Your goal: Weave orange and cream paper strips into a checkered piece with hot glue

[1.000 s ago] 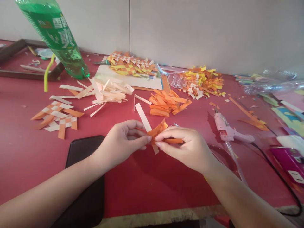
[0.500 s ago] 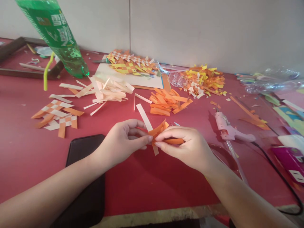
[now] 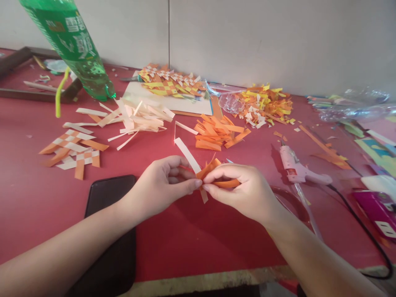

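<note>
My left hand pinches a small bundle of paper strips between thumb and fingers above the red table. Out of the bundle a white paper strip slants up to the left, and its lower end shows below my fingers. Folded orange paper strips stick out to the right. My right hand grips these same orange strips with thumb and forefinger, its tips almost touching my left thumb. Just beyond my hands lie a heap of loose orange strips and a heap of white strips. Where the strips cross is partly hidden by my fingers.
Woven checkered pieces lie at left, near a black phone. A pink glue gun with a cord rests at right. Behind stand a green bottle, more woven pieces and a scrap pile.
My left fingertips and the strips have shifted slightly right. The white strip's upper end sits a little lower. My right hand has barely moved.
</note>
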A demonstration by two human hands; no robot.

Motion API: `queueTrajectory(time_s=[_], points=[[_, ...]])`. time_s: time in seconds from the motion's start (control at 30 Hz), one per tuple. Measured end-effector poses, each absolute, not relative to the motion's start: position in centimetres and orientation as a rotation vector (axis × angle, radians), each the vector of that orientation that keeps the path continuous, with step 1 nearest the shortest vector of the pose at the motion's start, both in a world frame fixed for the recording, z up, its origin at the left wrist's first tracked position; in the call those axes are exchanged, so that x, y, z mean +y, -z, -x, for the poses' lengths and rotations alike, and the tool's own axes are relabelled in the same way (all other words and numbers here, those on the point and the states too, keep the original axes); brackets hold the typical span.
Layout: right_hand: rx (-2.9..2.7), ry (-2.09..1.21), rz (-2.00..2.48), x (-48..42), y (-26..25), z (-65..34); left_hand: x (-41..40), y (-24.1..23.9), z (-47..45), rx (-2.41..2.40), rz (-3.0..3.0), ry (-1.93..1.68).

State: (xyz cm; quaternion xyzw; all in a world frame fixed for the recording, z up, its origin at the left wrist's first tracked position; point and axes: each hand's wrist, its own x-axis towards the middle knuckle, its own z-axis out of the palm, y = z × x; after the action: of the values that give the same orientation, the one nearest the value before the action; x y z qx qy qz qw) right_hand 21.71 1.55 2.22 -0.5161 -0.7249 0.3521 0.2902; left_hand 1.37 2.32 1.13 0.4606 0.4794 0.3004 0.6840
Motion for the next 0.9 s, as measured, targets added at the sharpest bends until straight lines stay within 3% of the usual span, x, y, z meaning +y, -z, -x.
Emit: queueTrajectory(time_s=[0.9], points=[[-1.4,-1.161,1.258,1.33,-1.87,-21.48,2.58,-1.79,-1.3,1.021,-1.045,-0.794]])
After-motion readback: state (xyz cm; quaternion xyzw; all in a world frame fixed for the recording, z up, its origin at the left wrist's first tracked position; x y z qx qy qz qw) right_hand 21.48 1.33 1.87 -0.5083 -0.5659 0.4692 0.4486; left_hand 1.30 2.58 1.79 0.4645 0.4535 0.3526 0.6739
